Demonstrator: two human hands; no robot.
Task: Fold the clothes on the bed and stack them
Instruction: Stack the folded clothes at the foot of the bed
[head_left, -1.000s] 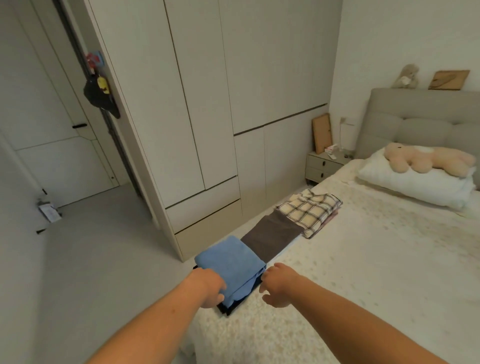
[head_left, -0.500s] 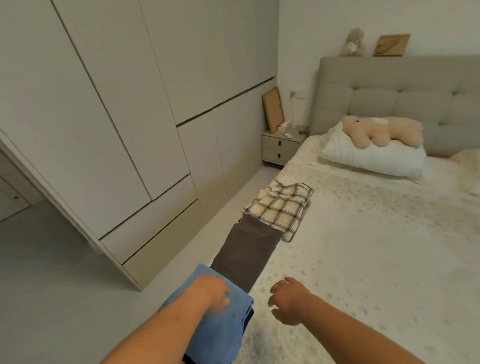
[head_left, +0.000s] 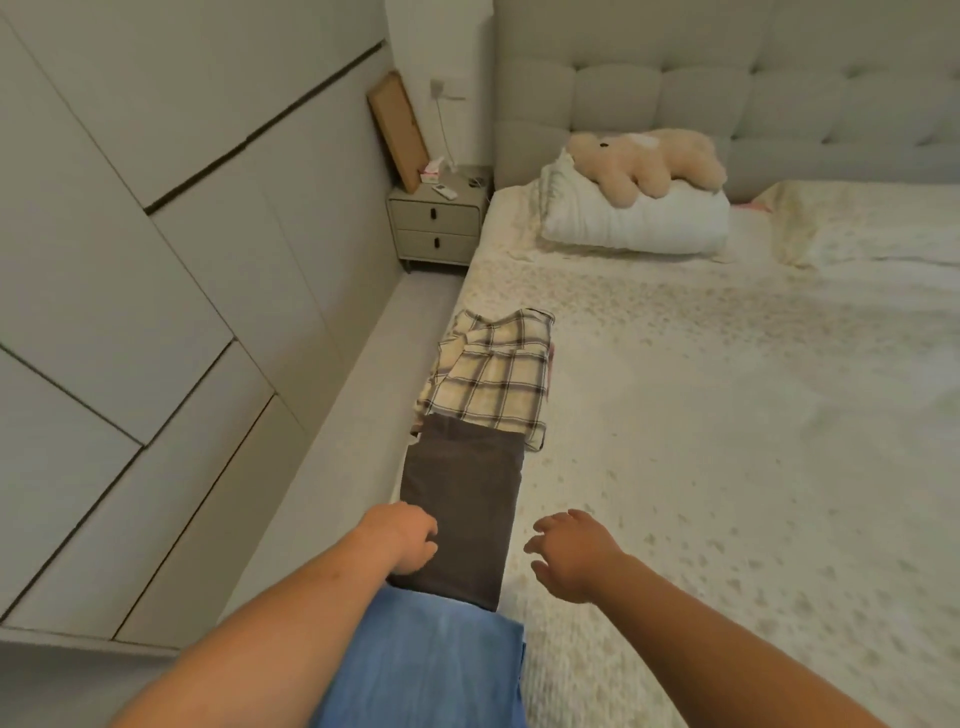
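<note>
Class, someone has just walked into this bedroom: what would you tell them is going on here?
A person is sorting folded clothes along the bed's left edge. A blue garment, a dark brown one and a plaid one lie in a row, not yet stacked. The left hand rests at the brown garment's near corner; the right hand hovers open beside it.
</note>
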